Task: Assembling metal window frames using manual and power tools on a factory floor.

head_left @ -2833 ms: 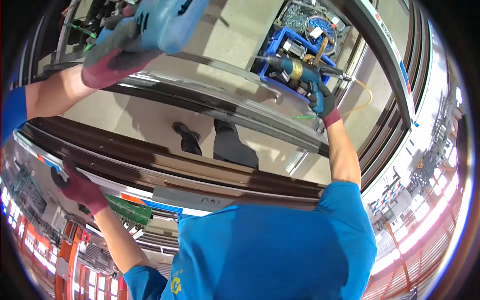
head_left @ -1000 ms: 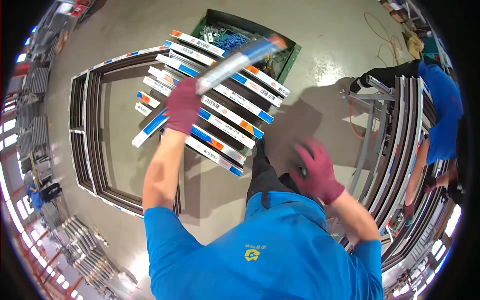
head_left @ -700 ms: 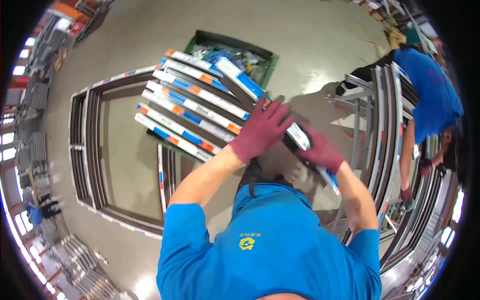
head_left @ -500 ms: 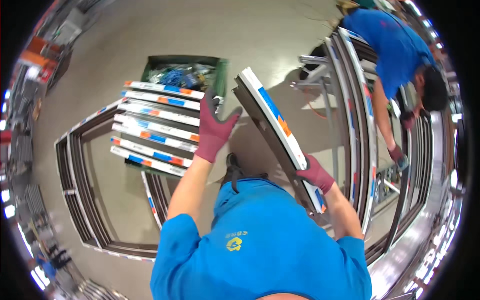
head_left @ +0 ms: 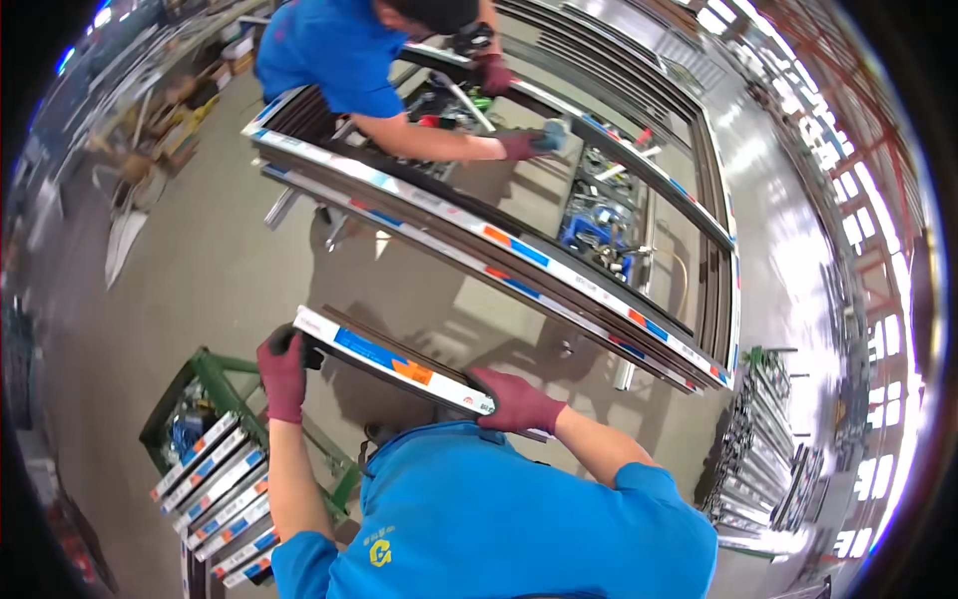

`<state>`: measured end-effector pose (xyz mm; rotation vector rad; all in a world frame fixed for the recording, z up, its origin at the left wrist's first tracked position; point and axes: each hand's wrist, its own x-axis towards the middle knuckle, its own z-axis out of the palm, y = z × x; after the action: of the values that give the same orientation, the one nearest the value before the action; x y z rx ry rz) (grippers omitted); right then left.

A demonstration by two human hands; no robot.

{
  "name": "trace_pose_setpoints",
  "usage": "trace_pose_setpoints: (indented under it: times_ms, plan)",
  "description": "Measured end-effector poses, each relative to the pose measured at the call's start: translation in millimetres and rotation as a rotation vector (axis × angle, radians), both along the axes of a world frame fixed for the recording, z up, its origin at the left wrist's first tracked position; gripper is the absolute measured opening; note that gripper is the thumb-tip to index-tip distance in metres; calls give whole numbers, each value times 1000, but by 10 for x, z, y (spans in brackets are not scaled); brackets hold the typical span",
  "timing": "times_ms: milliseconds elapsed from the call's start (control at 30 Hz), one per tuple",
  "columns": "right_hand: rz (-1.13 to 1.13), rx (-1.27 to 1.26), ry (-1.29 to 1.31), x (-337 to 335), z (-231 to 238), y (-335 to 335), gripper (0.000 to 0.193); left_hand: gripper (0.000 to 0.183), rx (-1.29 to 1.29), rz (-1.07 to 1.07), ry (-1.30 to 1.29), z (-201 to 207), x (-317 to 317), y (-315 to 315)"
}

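Observation:
A short dark metal profile (head_left: 384, 367), faced with white film bearing blue and orange patches, lies crosswise in front of my body. My left hand (head_left: 283, 379), in a maroon glove with dark fingertips, is closed at its left end. Near the other end, my gloved right hand (head_left: 517, 401) wraps over the profile, its fingertips partly hidden. Beyond it stands a stack of large rectangular frames (head_left: 439, 215) with similar film, apart from the profile I hold.
Behind the frames a co-worker (head_left: 334, 50) in blue leans over, one gloved hand holding a blue-grey item (head_left: 555, 136). Several shorter profiles (head_left: 215, 479) rest by a green cart (head_left: 215, 371) at left. Metal bars (head_left: 753, 459) are piled at right.
My view has turned right, toward the frames and the co-worker. The profile has swung from lengthwise to crosswise. My left hand, earlier open and empty, has closed on its far end.

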<state>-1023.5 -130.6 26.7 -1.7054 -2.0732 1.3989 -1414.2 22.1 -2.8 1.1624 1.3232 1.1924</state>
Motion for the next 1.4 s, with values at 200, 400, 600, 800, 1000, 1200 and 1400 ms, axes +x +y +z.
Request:
trace_pose_setpoints:
  times_ms: [200, 400, 600, 800, 1000, 1200, 1400]
  plan:
    - [-77, 499, -221, 721, -228, -396, 89, 33, 114, -38, 841, -40, -129, 672]
    - [-171, 515, -490, 821, -147, -288, 91, 48, 323, -280, 663, 816, 926, 677]
    - [-131, 599, -560, 557, -167, -267, 91, 38, 55, -653, 945, 704, 1101, 721]
    - [-149, 567, -581, 368, -201, -326, 91, 30, 231, -876, 766, 352, 639, 1077]
    - [-265, 542, -535, 288, -209, -371, 92, 24, -254, -601, 158, 419, 273, 1289]
    - [-363, 487, -501, 165, -207, -341, 96, 29, 171, -553, 234, 516, 302, 711]
    - [-366, 509, -540, 0, -260, -335, 97, 25, 640, -366, 1023, 602, 357, 516]
